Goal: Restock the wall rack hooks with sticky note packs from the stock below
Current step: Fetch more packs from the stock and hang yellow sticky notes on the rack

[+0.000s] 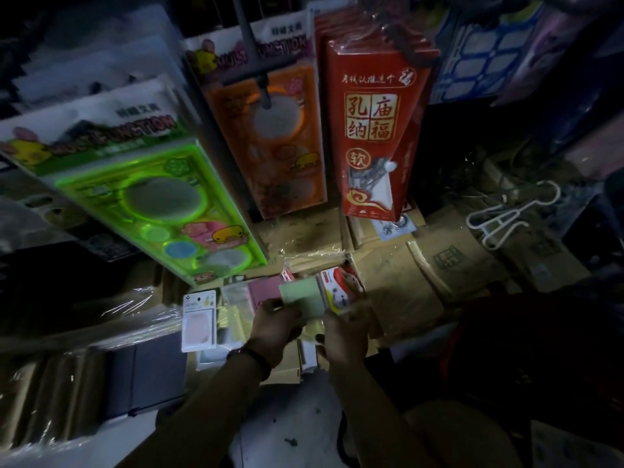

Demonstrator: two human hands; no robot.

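Note:
Both hands reach down into the dim stock pile below the rack. My left hand, with a dark wristband, and my right hand together grip a pale green sticky note pack by its near edge. A pink pack lies just left of it in clear wrap. A white carded pack with a pink pad rests further left. A red and white pack lies behind my right hand. A metal rack hook juts out above.
Green and orange stencil ruler packs and a red boxed pack hang from the rack overhead. Brown cartons fill the floor at right, with a white hanger on them. Wrapped bundles lie at left.

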